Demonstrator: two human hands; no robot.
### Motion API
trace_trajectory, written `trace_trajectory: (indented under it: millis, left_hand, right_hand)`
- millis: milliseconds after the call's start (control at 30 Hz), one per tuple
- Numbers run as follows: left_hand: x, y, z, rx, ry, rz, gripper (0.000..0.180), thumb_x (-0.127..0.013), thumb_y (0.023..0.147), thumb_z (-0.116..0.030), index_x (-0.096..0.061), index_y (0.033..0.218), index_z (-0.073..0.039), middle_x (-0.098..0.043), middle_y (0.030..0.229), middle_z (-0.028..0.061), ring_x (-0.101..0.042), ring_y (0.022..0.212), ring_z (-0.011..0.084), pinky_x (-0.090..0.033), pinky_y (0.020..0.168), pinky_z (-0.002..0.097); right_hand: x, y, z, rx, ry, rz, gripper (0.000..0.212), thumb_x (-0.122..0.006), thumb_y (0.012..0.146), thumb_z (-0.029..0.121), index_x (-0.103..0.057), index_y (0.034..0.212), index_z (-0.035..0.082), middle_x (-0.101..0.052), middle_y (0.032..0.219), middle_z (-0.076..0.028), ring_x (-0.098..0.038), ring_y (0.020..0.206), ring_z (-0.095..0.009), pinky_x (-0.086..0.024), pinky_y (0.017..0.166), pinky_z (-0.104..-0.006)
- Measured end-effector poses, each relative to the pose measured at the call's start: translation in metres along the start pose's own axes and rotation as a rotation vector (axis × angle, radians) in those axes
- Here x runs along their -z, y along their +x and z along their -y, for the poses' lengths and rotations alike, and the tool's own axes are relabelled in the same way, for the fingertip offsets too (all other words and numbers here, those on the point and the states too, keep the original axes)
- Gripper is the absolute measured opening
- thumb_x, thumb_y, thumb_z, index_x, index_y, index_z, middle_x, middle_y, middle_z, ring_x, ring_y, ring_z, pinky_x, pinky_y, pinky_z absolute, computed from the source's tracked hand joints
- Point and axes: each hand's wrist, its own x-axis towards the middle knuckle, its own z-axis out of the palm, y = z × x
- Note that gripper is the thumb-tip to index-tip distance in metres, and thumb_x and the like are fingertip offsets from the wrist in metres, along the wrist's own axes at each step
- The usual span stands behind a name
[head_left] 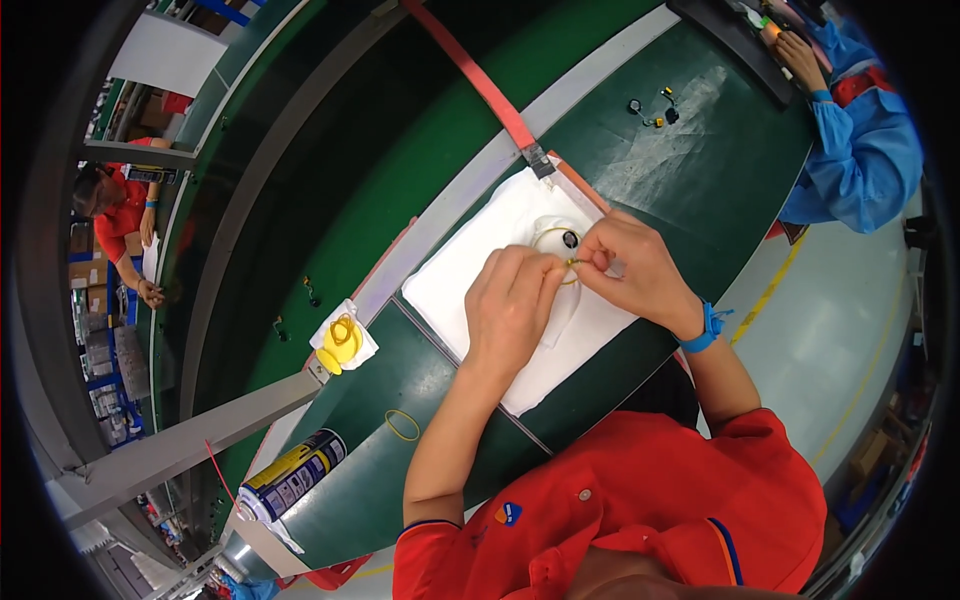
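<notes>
My left hand (508, 305) and my right hand (637, 268) meet over a white cloth (455, 270), both closed in a pinch. A small yellowish piece (573, 263) is between their fingertips; its exact kind is too small to tell. Just beyond the fingertips sits a small round black part (570, 239), on or against a pale rounded thing. A thin yellow ring curves around there, partly hidden by my fingers. My right wrist wears a blue band (712, 325).
A spray can (293, 474) lies at the lower left, near a loose yellow ring (402, 425). Yellow discs and rings (341, 340) rest on a white pad. Several small wired parts (655, 110) lie at the far right. A co-worker's blue sleeve (865, 150) is beyond; another person (125, 210) stands left.
</notes>
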Motion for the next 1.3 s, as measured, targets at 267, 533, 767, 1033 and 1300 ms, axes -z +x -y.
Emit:
trace_trajectory:
  millis: [267, 533, 767, 1033, 1300]
  left_hand:
    - [0.011, -0.003, -0.003, 0.013, -0.008, 0.113, 0.011, -0.078, 0.08, -0.006, -0.07, 0.087, -0.005, -0.065, 0.087, 0.0085, -0.064, 0.078, 0.0287, -0.053, 0.067, 0.0386]
    - [0.014, 0.028, 0.039, 0.166, -0.028, -0.028, 0.009, -0.074, 0.086, -0.008, -0.069, 0.088, -0.001, -0.065, 0.088, 0.0128, -0.064, 0.082, 0.0334, -0.052, 0.072, 0.0412]
    - [0.032, 0.004, 0.048, 0.149, 0.097, 0.055, 0.008, -0.074, 0.086, -0.009, -0.069, 0.086, -0.003, -0.065, 0.088, 0.0118, -0.064, 0.084, 0.033, -0.051, 0.072, 0.0423]
    - [0.082, 0.016, 0.073, 0.214, 0.128, 0.063, 0.007, -0.072, 0.088, -0.004, -0.07, 0.092, 0.001, -0.067, 0.088, 0.0146, -0.067, 0.078, 0.029, -0.052, 0.07, 0.0358]
    - [0.106, 0.052, 0.167, 0.373, 0.464, 0.191, 0.036, -0.074, 0.082, -0.004, -0.066, 0.118, -0.005, -0.068, 0.099, 0.0149, -0.066, 0.093, 0.0309, -0.052, 0.084, 0.0419]
  right_hand:
    - [0.011, 0.0, 0.002, -0.083, 0.01, 0.127, 0.015, -0.077, 0.075, 0.001, -0.063, 0.081, 0.004, -0.056, 0.07, -0.005, -0.054, 0.065, -0.018, -0.045, 0.059, -0.0312]
    - [-0.02, 0.08, -0.017, 0.13, -0.053, -0.055, 0.013, -0.076, 0.076, 0.007, -0.065, 0.081, 0.005, -0.057, 0.067, -0.003, -0.057, 0.069, -0.022, -0.047, 0.061, -0.035]
    - [-0.01, 0.094, -0.028, 0.237, -0.2, 0.229, 0.008, -0.073, 0.075, 0.01, -0.065, 0.073, 0.008, -0.062, 0.066, -0.004, -0.063, 0.078, -0.026, -0.052, 0.068, -0.0399]
    - [-0.023, 0.128, -0.016, 0.271, -0.153, 0.082, 0.009, -0.071, 0.076, 0.012, -0.065, 0.079, 0.007, -0.064, 0.074, -0.006, -0.063, 0.076, -0.029, -0.051, 0.067, -0.0406]
    - [-0.065, 0.164, -0.014, 0.126, -0.012, 0.047, 0.042, -0.067, 0.083, 0.006, -0.065, 0.125, 0.011, -0.073, 0.09, -0.01, -0.071, 0.088, -0.029, -0.055, 0.077, -0.0419]
